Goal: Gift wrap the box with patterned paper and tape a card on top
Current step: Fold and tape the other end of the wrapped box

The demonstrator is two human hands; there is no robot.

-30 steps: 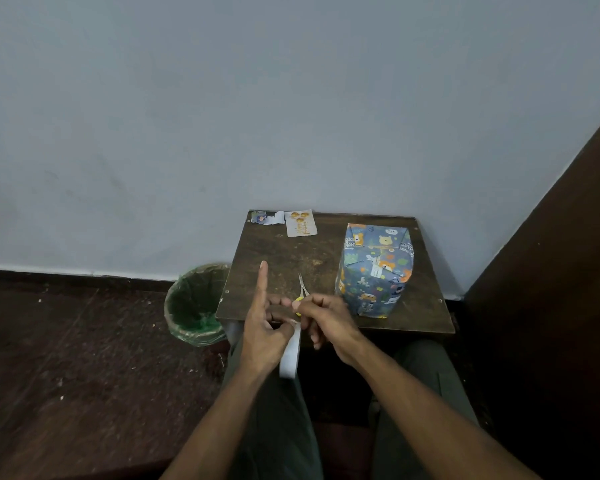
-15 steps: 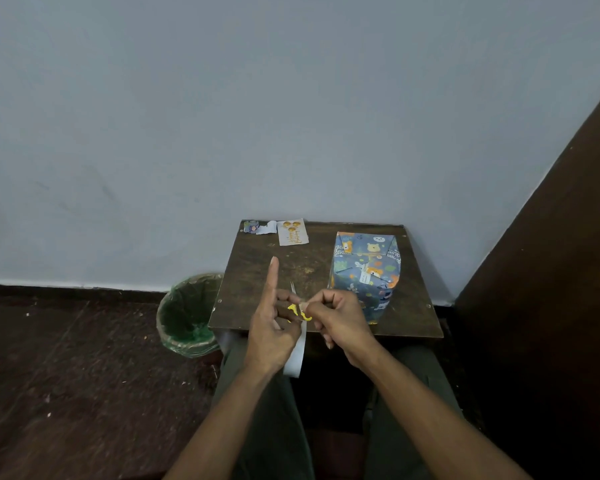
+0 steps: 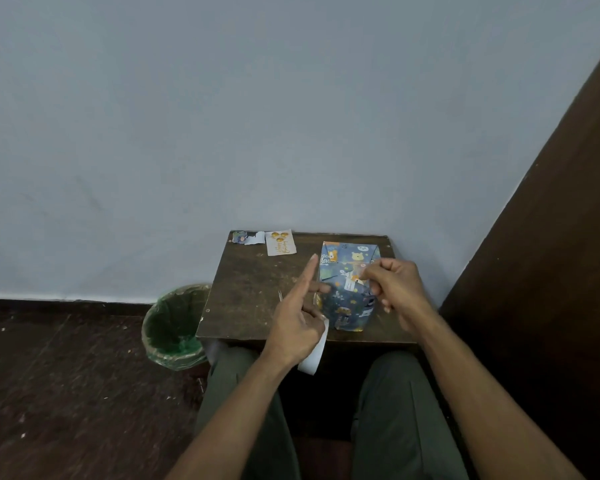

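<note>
The box (image 3: pixel 346 299), wrapped in blue cartoon-patterned paper, stands upright on the right half of the small wooden table (image 3: pixel 250 306). My right hand (image 3: pixel 397 289) hovers at its upper right and pinches a small clear piece of tape (image 3: pixel 360 271) against the top fold. My left hand (image 3: pixel 297 320) is just left of the box, index finger pointing up, the other fingers curled round a white tape strip (image 3: pixel 314 356) that hangs below the table edge. The card (image 3: pixel 281 242) with gold balloons lies flat at the table's back edge.
A scissor blade tip (image 3: pixel 280 295) pokes out left of my left hand; the rest is hidden. A torn paper scrap (image 3: pixel 247 237) lies beside the card. A green-lined bin (image 3: pixel 174 327) stands left of the table, a dark wooden panel (image 3: pixel 551 271) on the right.
My right hand left my left hand and moved right and forward to the top of the box with a tape piece. My left hand shifted toward the box.
</note>
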